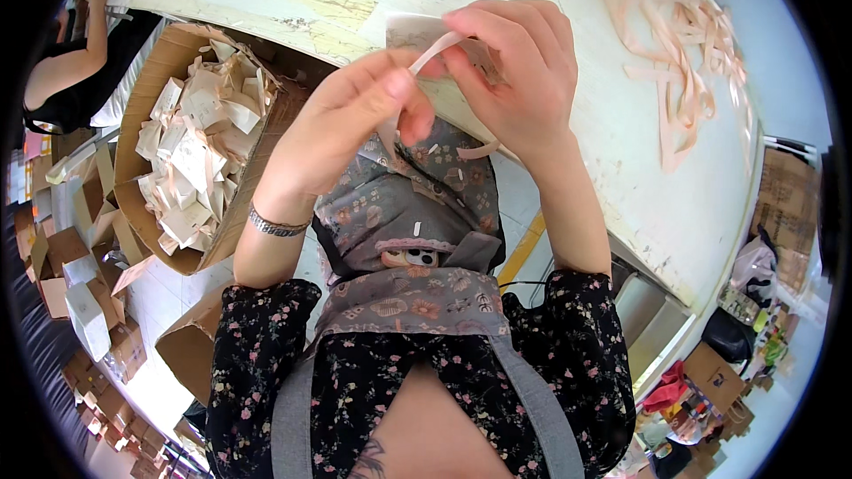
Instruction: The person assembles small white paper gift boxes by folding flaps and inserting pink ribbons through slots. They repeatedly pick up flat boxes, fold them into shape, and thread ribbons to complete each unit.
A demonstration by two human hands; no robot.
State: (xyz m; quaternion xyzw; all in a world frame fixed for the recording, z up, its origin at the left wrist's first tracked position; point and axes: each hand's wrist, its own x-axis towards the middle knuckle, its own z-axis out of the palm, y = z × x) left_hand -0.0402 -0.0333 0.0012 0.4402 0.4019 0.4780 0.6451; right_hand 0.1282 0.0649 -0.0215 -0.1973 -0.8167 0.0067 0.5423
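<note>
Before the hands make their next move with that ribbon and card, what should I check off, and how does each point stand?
1. Left hand has the pale ribbon strip pinched: ok, thumb and forefinger close on it.
2. Right hand holds the small card: ok, though the fingers cover most of it.
3. Ribbon threaded through the card: cannot tell, the hands hide the joint.
4. Loose ribbon pile lies within reach on the white table: ok, to the right.
5. Cardboard box of finished pieces stands open on the left: ok.
6. Other person's arm keeps apart from the work: ok, far left.
</note>
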